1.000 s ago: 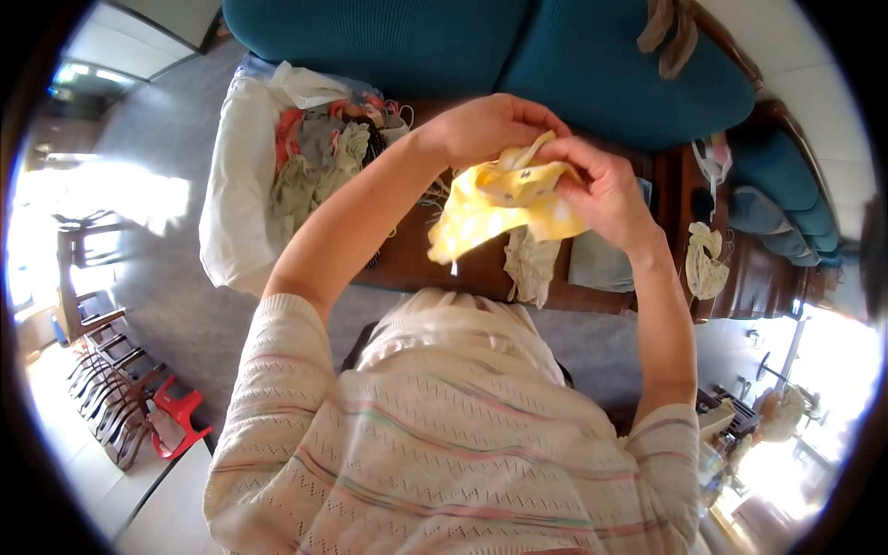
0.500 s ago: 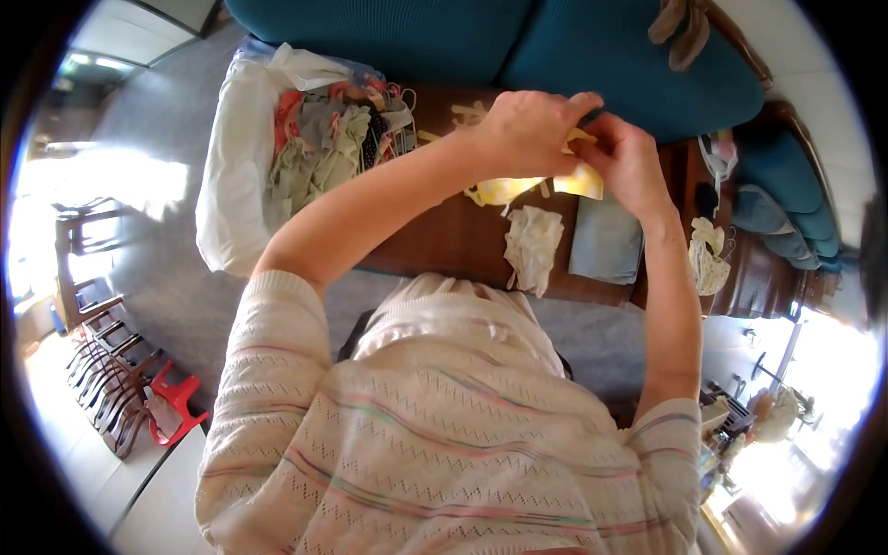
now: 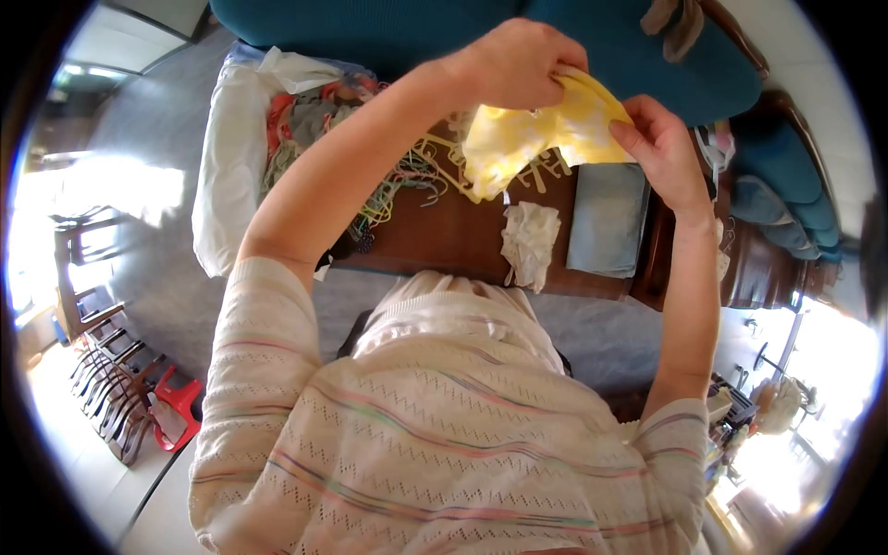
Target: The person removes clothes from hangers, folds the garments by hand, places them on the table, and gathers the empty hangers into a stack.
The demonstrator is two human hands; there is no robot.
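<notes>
My left hand (image 3: 525, 67) pinches the upper edge of a small yellow-and-white patterned garment (image 3: 527, 139), which looks like a pair of shorts. With closed fingers, my right hand (image 3: 659, 148) grips the garment's right corner. The cloth hangs spread between both hands, above a dark wooden table (image 3: 416, 250). Below it, a crumpled cream cloth (image 3: 530, 245) lies near the table's front edge. A folded light-blue cloth (image 3: 606, 220) rests to the right of that. Pale yellow hangers (image 3: 444, 157) show partly behind the garment, and a tangle of green hangers (image 3: 396, 192) lies beside my left forearm.
A white fabric-lined container (image 3: 222, 185) with mixed clothes (image 3: 301, 120) stands at the left. Teal sofa cushions (image 3: 388, 37) run along the table's far side, with brown socks (image 3: 680, 28) on them. A red stool (image 3: 178, 407) stands on the floor at lower left.
The yellow garment has gone from bunched between my hands to stretched out. My left hand has moved up and away, my right hand slightly right. More hangers show on the table.
</notes>
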